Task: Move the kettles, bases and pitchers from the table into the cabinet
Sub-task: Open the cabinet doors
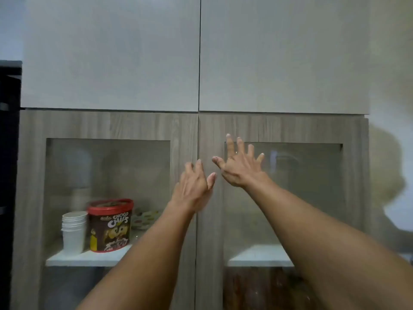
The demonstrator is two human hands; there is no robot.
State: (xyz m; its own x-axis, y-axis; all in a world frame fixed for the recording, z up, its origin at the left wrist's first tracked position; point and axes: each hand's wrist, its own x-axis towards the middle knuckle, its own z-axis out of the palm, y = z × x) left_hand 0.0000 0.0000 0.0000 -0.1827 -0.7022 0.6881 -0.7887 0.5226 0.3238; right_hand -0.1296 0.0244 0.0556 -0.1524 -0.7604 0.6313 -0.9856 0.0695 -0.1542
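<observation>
A wood-grain cabinet (pixel 154 126) with two glass-panelled doors fills the view, both doors closed along a middle seam. My left hand (pixel 194 186) reaches up with fingers extended, over the inner edge of the left door by the seam. My right hand (pixel 240 164) is spread with straight fingers over the inner frame of the right door (pixel 288 128). Neither hand holds anything. No kettle, base or pitcher is clearly in view; a faint rounded shape shows behind the right glass.
Behind the left glass (pixel 107 175), a white shelf (pixel 89 258) carries a stack of white paper cups (pixel 73 231), a red-lidded Choco Chips tub (pixel 110 225) and a patterned item behind. Two plain grey upper doors (pixel 111 52) sit above. A dark unit (pixel 9 153) stands at the left edge.
</observation>
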